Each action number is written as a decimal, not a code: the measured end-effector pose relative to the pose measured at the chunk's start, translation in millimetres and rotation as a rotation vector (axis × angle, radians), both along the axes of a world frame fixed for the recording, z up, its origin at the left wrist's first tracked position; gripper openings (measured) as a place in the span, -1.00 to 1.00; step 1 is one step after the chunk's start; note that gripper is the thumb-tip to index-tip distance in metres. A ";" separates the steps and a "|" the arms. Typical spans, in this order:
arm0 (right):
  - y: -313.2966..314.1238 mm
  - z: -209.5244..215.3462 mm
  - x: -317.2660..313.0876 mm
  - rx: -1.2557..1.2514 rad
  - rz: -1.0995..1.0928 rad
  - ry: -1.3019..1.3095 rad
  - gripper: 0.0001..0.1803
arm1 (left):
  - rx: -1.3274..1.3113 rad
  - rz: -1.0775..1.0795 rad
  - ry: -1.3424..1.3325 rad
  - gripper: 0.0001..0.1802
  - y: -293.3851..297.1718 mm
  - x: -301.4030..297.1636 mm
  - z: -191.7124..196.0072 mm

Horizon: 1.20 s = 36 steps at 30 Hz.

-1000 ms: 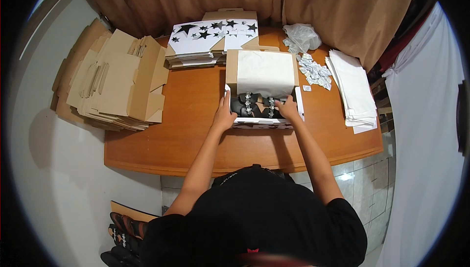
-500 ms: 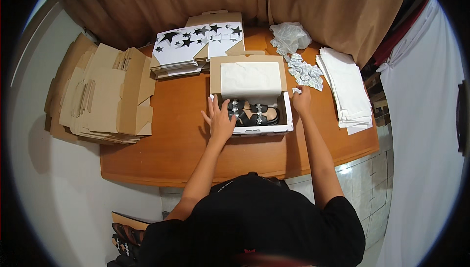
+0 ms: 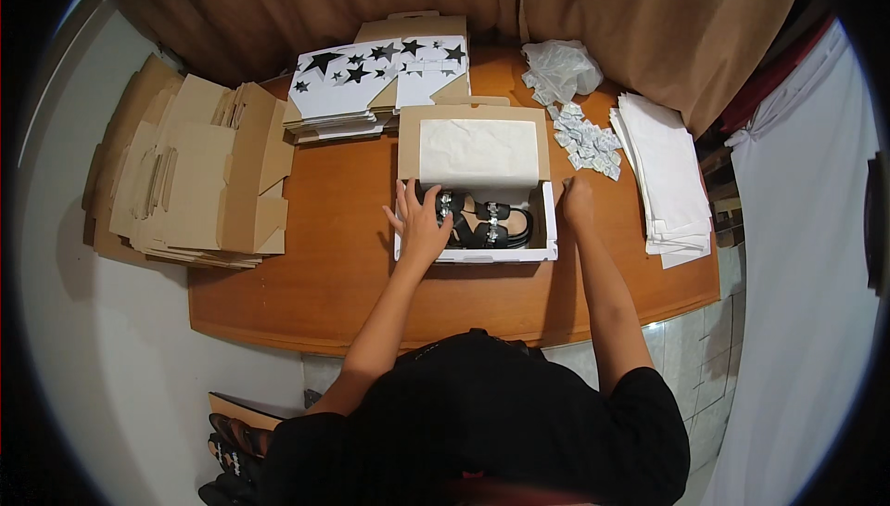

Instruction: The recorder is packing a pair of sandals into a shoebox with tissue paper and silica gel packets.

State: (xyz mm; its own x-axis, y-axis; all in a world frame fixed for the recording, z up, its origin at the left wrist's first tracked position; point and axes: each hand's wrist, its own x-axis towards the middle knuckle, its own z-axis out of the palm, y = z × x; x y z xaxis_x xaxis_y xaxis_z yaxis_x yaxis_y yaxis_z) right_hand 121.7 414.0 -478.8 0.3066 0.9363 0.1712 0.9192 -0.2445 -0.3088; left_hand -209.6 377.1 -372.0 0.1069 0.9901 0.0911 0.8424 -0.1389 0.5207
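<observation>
A white-rimmed cardboard shoe box (image 3: 505,255) stands on the table, its brown lid (image 3: 540,140) raised at the back. White tissue paper (image 3: 477,149) lies against the lid. Inside is a pair of black sandals (image 3: 498,228) with shiny ornaments on the straps. My left hand (image 3: 422,223) spreads its fingers over the box's left end, partly covering one sandal; whether it presses on the sandal or the wall I cannot tell. Just outside the right wall, my right hand (image 3: 577,202) is closed. The small white packet seen earlier at its fingertips is hidden by the fingers.
Behind to the right lie several small white packets (image 3: 589,142) by a clear plastic bag (image 3: 560,72). White paper sheets (image 3: 660,167) are stacked at the right. Flattened cardboard boxes (image 3: 190,172) fill the left; star-printed boxes (image 3: 375,75) sit at the back. More sandals (image 3: 236,436) are low at the left.
My right hand has drawn back slightly from the packet pile toward me, and the white packet at its fingertips has gone out of sight. My left hand stays at the box's left end.
</observation>
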 end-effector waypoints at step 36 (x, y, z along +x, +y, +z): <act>13.9 115.9 -87.4 0.127 0.107 0.723 -0.70 | -0.173 -0.002 -0.684 -0.42 101.3 -24.9 -18.3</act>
